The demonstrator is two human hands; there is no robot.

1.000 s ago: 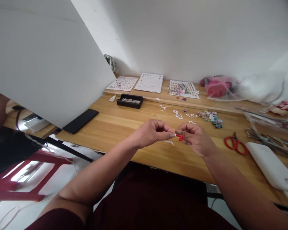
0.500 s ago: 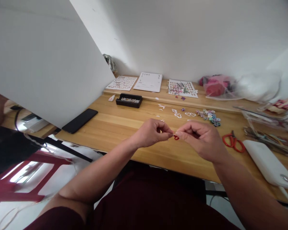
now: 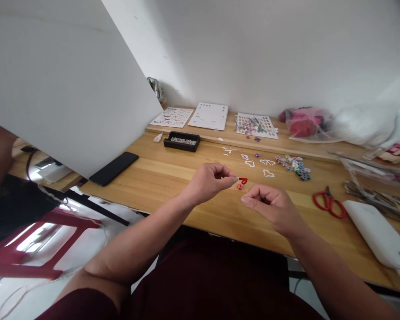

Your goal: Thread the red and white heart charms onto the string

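Note:
In the head view, my left hand [image 3: 216,180] is closed in a pinch on a small curled red strip [image 3: 243,180], which looks like paper and sticks out past the fingertips. Just below the strip lies a small pink-red coil [image 3: 240,187] on the table. To the right, my right hand [image 3: 270,206] is apart from the strip, its fingers curled in with thumb and forefinger close together. Nothing shows at its fingertips. Beyond the hands lie white outline shapes [image 3: 268,173] and a heap of colourful little coils [image 3: 295,165].
Red-handled scissors [image 3: 329,203] and a white power bank [image 3: 375,231] lie at the right. A black tray [image 3: 182,141] of small bits and a black phone [image 3: 114,168] are at the left. Printed sheets [image 3: 209,116] rest on the raised back ledge. Another person sits beyond the white divider [image 3: 66,84].
My right hand has let go of the red strip and drawn back, down from the left hand. The left hand still pinches the strip, now more fully visible.

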